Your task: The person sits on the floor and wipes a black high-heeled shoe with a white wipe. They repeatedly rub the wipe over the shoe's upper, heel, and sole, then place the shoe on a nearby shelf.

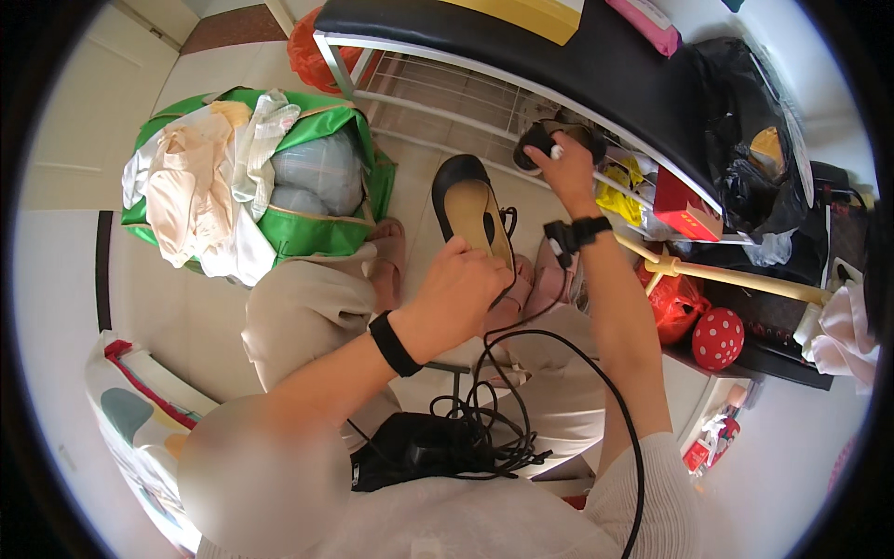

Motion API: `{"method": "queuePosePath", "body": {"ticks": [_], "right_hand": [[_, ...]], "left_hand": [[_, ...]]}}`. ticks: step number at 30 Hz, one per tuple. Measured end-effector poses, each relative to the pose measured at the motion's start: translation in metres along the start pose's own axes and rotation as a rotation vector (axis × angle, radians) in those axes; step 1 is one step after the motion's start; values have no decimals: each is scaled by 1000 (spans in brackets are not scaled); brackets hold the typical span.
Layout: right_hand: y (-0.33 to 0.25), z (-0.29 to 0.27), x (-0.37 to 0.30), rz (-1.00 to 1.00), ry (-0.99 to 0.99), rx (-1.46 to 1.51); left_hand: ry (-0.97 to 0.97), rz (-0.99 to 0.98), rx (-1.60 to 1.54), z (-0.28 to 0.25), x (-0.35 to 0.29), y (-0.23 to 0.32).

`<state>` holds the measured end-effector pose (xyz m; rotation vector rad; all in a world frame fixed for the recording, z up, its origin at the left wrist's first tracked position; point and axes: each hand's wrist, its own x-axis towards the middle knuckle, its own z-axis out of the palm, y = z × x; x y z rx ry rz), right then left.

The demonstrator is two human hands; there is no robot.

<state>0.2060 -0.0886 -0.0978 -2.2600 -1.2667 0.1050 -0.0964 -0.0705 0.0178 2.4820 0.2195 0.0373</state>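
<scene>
My left hand is closed around the heel end of a black flat shoe with a tan insole. The shoe's rounded toe points away from me, and its opening faces up. Farther right, my right hand reaches to the shelf under the bench, its fingers closed on a dark shoe. A small white piece shows by those fingers; I cannot tell what it is. Another dark shoe sits just beside it, partly hidden by the hand. Each wrist wears a black band.
A white-framed shoe rack with a black padded top runs across the back. At left stands a green bag stuffed with clothes. Pink slippers are below. Black cables lie over my lap. A wooden pole juts in from the right.
</scene>
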Motion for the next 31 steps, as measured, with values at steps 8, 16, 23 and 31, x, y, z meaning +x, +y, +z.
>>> {"method": "queuePosePath", "body": {"ticks": [8,16,23,31], "right_hand": [[36,-78,-64,-211,-63,102],[12,-119,-101,-159,-4,75],[-35,-141,-159,-76,47,226],[-49,-143,-161,-11,-246,193]], "left_hand": [[102,18,172,7,17,-10],[197,16,270,16,70,-22],[264,-150,304,43,141,-65],[286,-310,321,63,183,-133]]}}
